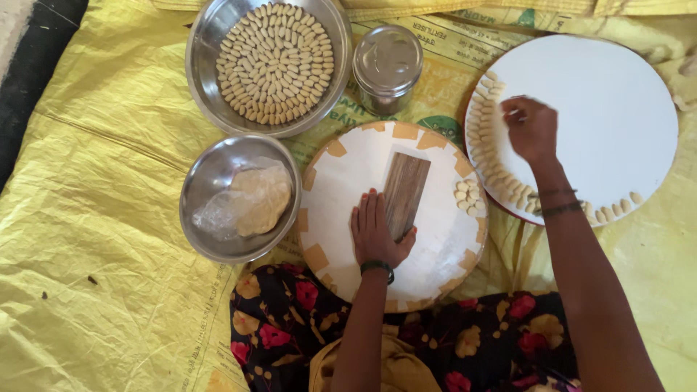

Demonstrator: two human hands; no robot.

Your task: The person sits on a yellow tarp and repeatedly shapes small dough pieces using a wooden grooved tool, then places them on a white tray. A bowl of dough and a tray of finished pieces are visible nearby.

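Yellow sheet (109, 181) covers the floor under 2 round white boards. Left hand (374, 231) lies flat, fingers open, on the near board (348, 174), its thumb side touching the wooden block (405, 192). Right hand (530, 129) is blurred over the far board (617, 109), just beside the dough pieces (485, 138); its grip I cannot tell.

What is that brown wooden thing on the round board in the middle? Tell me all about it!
The wooden block is a flat, dark brown rectangle with streaky grain, and looks like wood. It lies slightly tilted on the round white board, near the middle, its long side running up and down the picture. The left hand rests beside it, touching its lower left edge, thumb at the bottom end. Small pale dough pieces sit to its right, apart from it.
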